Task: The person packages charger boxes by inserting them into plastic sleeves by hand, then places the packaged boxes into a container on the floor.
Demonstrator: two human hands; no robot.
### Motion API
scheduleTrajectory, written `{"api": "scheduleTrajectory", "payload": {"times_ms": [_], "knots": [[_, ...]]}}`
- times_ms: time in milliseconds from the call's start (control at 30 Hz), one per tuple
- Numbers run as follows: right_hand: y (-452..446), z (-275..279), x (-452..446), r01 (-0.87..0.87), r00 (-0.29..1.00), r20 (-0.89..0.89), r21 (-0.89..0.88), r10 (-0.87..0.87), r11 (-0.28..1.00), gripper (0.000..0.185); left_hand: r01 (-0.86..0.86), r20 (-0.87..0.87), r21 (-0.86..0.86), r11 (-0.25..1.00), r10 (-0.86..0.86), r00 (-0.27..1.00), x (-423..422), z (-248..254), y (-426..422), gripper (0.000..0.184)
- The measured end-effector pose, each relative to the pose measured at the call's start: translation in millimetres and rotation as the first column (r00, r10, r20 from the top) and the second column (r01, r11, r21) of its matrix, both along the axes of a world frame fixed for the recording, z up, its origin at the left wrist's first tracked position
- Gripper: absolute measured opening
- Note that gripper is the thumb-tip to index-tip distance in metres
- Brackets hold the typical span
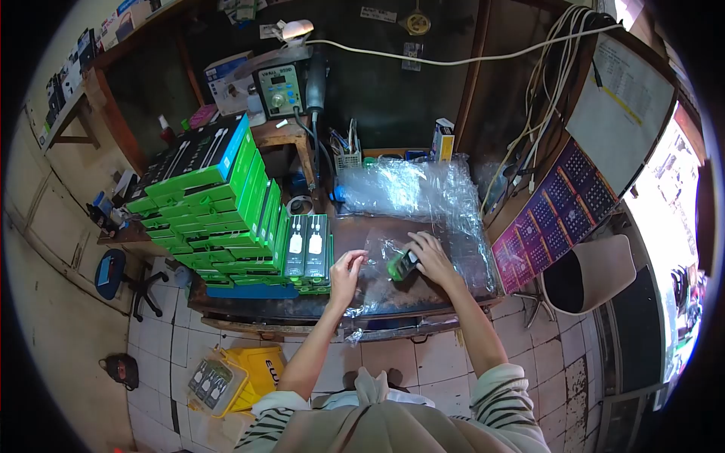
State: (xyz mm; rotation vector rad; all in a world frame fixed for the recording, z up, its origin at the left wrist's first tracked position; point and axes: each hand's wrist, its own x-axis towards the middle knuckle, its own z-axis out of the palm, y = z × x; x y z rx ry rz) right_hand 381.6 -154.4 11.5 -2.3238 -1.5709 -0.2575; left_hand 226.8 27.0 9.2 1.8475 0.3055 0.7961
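Note:
My left hand [349, 275] is closed in a pinch at the edge of a piece of clear plastic film [375, 283] over the desk. A small green-and-black box [402, 265] is tilted in my right hand [430, 260], whose fingers curl over its right side. Left of my hands, two columns of black boxes with white cable pictures [306, 240] lie flat. A tall stack of green-sided boxes [219, 204] rises beside them. Behind my hands, a heap of shiny clear plastic [404, 187] covers the back of the desk and runs down its right side.
A soldering or hot-air station [281, 90] stands on a small wooden shelf [283, 134]. A pen basket [347, 160] sits at the back. Cables [559, 83] hang at the right above a purple poster [555, 215]. A yellow container [245, 377] with boxes is on the floor, and a chair [585, 273] at right.

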Motion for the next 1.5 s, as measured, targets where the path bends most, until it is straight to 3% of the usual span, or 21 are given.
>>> {"api": "scheduleTrajectory", "payload": {"times_ms": [33,100,133,167,233,267,300,333,400,533,700,800,900,1033,1100,1233,1333,1500], "knots": [[-0.8,-0.1,5.1,-0.003,1.0,0.004,0.001,0.003,1.0,0.051,-0.003,0.004,0.001,1.0,0.003,1.0,2.2,1.5,0.3,0.013],[-2.6,3.1,11.8,0.155,0.944,-0.326,0.283,-0.056,0.947,0.054,0.001,0.035,-0.084,0.997,0.002,0.999,5.4,5.3,-1.1,0.013],[-4.1,10.7,10.8,0.306,0.841,-0.515,0.201,-0.165,0.931,0.058,0.0,0.037,-0.084,0.996,0.003,0.999,6.6,7.8,-1.6,0.013],[-0.8,9.8,11.2,0.305,0.843,-0.513,0.201,-0.165,0.931,0.058,0.003,0.042,-0.078,0.997,0.0,0.999,8.4,10.8,-2.1,0.013],[6.2,4.1,15.9,0.504,0.715,-0.699,0.504,-0.011,0.702,0.062,0.009,0.051,-0.071,0.997,-0.005,0.999,10.8,15.1,-3.6,0.013],[7.6,3.3,21.5,0.553,0.662,-0.749,0.466,-0.025,0.691,0.058,0.002,0.043,-0.043,0.999,-0.001,0.999,11.6,16.4,-4.5,0.013],[8.2,6.3,24.2,0.553,0.664,-0.747,0.468,-0.025,0.689,0.058,-0.004,0.035,-0.015,1.0,0.005,0.999,12.5,17.3,-5.2,0.013],[9.5,9.0,26.5,0.573,0.565,-0.801,0.554,0.199,0.604,0.054,-0.002,0.038,-0.014,1.0,0.003,0.999,13.1,17.3,-5.8,0.013],[10.4,30.8,18.6,0.658,0.289,-0.737,0.617,0.611,0.432,0.043,0.005,0.036,0.017,1.0,-0.006,0.999,13.4,15.7,-7.1,0.012],[6.4,68.3,11.3,0.662,0.169,-0.722,0.588,0.671,0.465,0.037,0.006,0.05,0.062,0.998,-0.009,0.999,12.0,12.4,-8.9,0.012],[8.3,79.6,7.1,0.701,0.193,-0.791,0.525,0.58,0.482,0.034,-0.002,0.073,0.138,0.99,-0.008,0.997,10.4,14.6,-10.5,0.011],[10.5,78.5,-0.8,0.686,0.07,-0.771,0.498,0.633,0.53,0.04,0.009,0.076,0.125,0.992,-0.018,0.997,8.6,18.4,-11.9,0.011],[15.3,66.7,-2.6,0.697,0.065,-0.804,0.461,0.591,0.55,0.045,0.007,0.087,0.111,0.994,-0.017,0.996,6.7,20.8,-13.3,0.011],[12.9,85.1,-24.5,0.668,0.095,-0.917,0.348,0.389,0.657,0.048,0.014,0.05,0.099,0.995,-0.019,0.999,2.1,25.2,-13.6,0.011],[15.8,66.4,-16.1,0.633,0.092,-0.876,0.418,0.474,0.651,0.044,0.015,0.057,0.085,0.996,-0.02,0.998,2.7,22.2,-13.0,0.011],[22.2,62.4,-18.7,0.544,0.217,-0.843,0.523,0.492,0.656,0.043,0.036,0.059,0.039,0.999,-0.038,0.998,1.9,18.6,-12.4,0.012],[26.2,66.6,-23.0,0.467,0.47,-0.789,0.603,0.396,0.646,0.049,0.094,0.048,-0.076,0.993,-0.09,0.995,1.1,21.6,-13.4,0.013],[28.7,71.6,-28.2,0.468,0.47,-0.794,0.595,0.386,0.654,0.047,0.178,0.099,-0.005,0.984,-0.177,0.979,7.8,36.1,-17.4,0.014]]}}
